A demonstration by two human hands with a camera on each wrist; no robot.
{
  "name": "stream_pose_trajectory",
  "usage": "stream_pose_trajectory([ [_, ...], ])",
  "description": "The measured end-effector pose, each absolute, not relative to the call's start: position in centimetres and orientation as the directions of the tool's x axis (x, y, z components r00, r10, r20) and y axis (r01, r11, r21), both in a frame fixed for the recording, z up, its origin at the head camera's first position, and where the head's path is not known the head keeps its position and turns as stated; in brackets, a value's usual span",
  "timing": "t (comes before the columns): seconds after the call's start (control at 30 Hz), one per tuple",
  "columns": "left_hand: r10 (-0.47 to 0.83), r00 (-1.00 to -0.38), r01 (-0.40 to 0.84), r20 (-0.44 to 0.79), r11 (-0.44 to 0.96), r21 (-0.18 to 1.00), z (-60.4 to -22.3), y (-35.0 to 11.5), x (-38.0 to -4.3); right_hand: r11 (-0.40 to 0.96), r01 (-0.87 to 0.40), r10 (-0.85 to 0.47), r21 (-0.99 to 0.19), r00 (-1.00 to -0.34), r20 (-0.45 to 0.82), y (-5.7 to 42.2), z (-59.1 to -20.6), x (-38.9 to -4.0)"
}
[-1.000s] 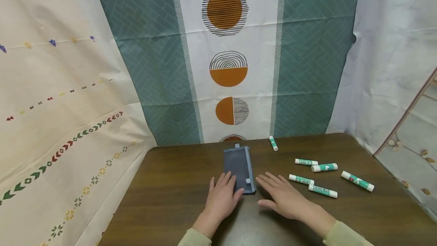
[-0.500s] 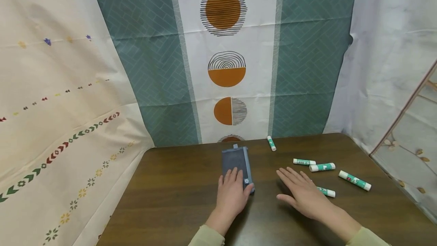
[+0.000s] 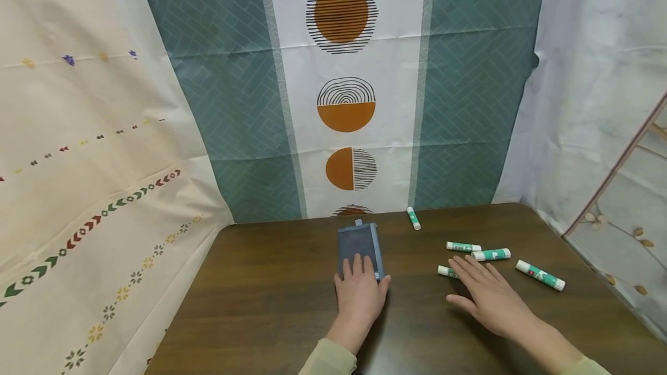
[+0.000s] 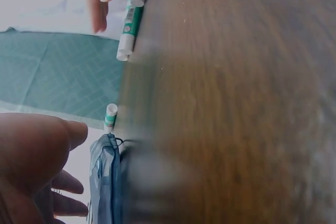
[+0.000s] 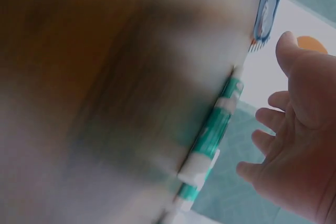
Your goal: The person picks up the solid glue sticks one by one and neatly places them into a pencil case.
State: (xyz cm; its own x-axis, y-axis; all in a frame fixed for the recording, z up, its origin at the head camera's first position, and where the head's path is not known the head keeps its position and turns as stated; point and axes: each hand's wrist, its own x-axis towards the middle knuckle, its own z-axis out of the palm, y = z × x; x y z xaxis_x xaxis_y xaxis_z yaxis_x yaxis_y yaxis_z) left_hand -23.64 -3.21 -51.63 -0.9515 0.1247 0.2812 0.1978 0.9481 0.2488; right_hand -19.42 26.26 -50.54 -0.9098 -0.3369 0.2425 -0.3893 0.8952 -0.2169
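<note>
A dark blue zip pouch [image 3: 356,243] lies flat on the table. My left hand [image 3: 359,297] is over its near end with fingers spread straight; whether it presses on the pouch I cannot tell. The left wrist view shows the pouch [image 4: 105,182] edge-on beside the thumb. My right hand [image 3: 492,302], fingers extended and holding nothing, hovers over the green-and-white glue sticks. It partly covers one glue stick [image 3: 447,271] and hides another. In the right wrist view a glue stick [image 5: 210,129] lies below the open palm.
Two glue sticks touch or nearly touch beyond my right hand, the nearer one [image 3: 491,254] lying slantwise. Another glue stick [image 3: 540,275] lies to the right, and one more [image 3: 413,218] by the back edge. Patterned cloths hang around the brown table [image 3: 260,282].
My right hand has moved right, from beside the pouch to over the glue sticks. My left hand has shifted slightly right across the pouch's near end.
</note>
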Motion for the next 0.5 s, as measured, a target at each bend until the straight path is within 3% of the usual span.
stream_pose_trajectory([
  [0.5, 0.116, -0.955, 0.181, 0.273, 0.957, 0.226, -52.0, -3.6, -23.5, 0.918, -0.326, -0.279, -0.225, -0.935, 0.218, 30.3, -51.1, -18.9],
])
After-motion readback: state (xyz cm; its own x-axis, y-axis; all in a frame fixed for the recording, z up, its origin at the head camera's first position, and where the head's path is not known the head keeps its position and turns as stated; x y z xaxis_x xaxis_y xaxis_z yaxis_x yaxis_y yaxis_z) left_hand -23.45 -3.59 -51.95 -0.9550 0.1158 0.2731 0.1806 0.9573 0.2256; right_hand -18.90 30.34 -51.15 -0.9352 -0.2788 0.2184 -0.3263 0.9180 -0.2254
